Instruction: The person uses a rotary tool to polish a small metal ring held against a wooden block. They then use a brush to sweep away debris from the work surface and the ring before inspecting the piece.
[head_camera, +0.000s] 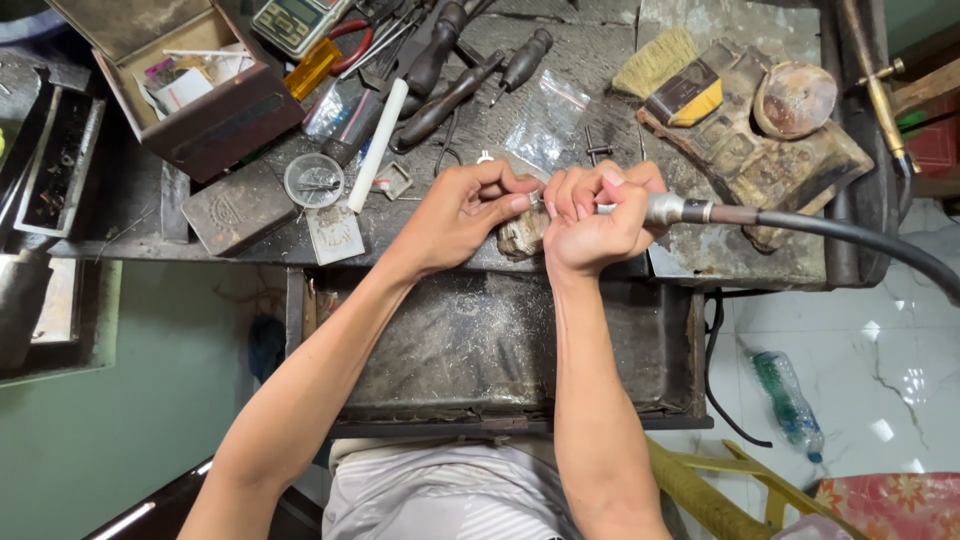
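Bare forearms are seen reaching over an open metal drawer to the desk edge. A small workpiece, mostly hidden, is pinched in the left hand. A rotary handpiece on a black flexible shaft is gripped in the right hand. Beyond, clear plastic bags, a brush and an open box are crowded, leaving little free room.

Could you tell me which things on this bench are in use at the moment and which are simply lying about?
In use:
left hand pinching a small metal piece
right hand gripping the rotary handpiece
worn bench peg

Lying about:
brush
white stick
open box
pocket scale
dark-handled tools
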